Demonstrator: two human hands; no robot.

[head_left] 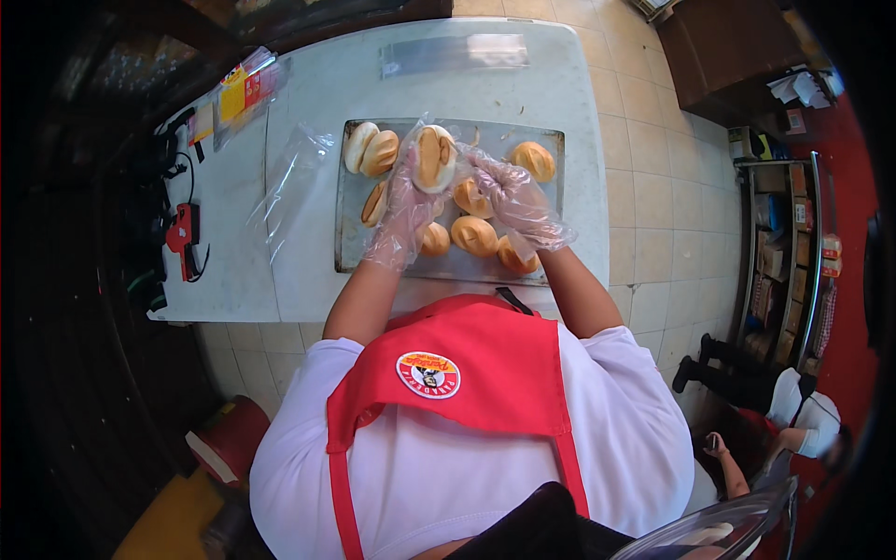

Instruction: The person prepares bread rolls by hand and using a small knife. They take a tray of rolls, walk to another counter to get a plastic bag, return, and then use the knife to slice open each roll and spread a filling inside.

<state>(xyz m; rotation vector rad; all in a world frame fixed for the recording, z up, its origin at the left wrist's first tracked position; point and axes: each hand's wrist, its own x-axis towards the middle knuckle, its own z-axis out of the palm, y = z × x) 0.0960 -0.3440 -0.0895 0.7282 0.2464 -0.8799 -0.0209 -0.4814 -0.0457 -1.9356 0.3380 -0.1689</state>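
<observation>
Your left hand, in a clear plastic glove [404, 201], is curled partway round an oval bread roll, golden-tan in the middle with a pale rim [435, 161]. The roll is held up above the far, left-of-centre part of a grey rectangular metal baking tray [357, 247]. Your right hand, gloved the same way [513, 198], is over the tray's right-hand half, fingers bent in, tips just beside the roll; contact, or anything pinched there, you can't tell from here.

Handling, a judgement: support the roll from below with the left, light pressure, since crust likely dents or cracks. Bring right fingertips in at the rim rather than across the face. Watch loose glove film at the fingertips; it could snag. Keep your wrists clear of the golden crusty roll at the tray's near edge [474, 237].

Orientation: long axis runs roughly from the tray's near side to its far side. One rounded end points at the far edge, the other back toward you. Tan face up, toward you.
</observation>
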